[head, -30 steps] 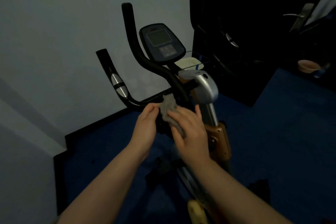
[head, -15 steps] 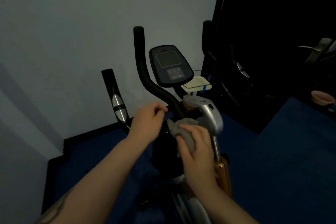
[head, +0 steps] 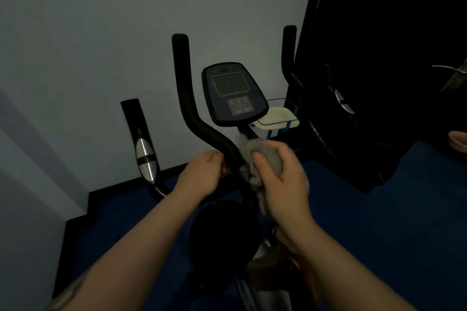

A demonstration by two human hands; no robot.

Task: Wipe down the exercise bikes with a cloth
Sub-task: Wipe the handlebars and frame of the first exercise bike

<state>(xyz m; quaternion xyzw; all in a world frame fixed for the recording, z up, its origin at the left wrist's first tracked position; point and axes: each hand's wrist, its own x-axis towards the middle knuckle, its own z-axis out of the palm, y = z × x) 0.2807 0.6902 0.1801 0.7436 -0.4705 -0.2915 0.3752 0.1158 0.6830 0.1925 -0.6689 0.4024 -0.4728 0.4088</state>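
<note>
**Cloth pressed to the bike's handlebar stem**

The right hand point(head: 280, 179) grips a bunched grey cloth point(head: 260, 159), fingers curled over it, and presses it against the centre of the exercise bike point(head: 225, 235), just below the console point(head: 233, 93) and to the right of the curved black handlebar point(head: 192, 113). The cloth touches the bar where it bends down toward the stem; part of it hangs below the hand.

The left hand point(head: 202, 174) sits just left of the same bar, fingers curled inward with the fingertips at or against the bar. Whether it actually grasps the bar cannot be told, since the dark bar hides the fingertips.

A second black grip point(head: 137, 131) with a silver sensor pad stands farther left, near the pale wall point(head: 101, 45). On the far right of the console a cream-coloured tray point(head: 276, 117) sits in a wire holder. Another upright bar point(head: 289, 50) rises to the right, at the edge of a very dark area where a second silver pad point(head: 341, 102) shows; little else can be made out there. A door handle point(head: 447, 68) appears at the far right edge.

The floor point(head: 379, 209) is dark blue, with a black skirting running along the base of the wall. Both forearms reach in from the near edge.
</note>
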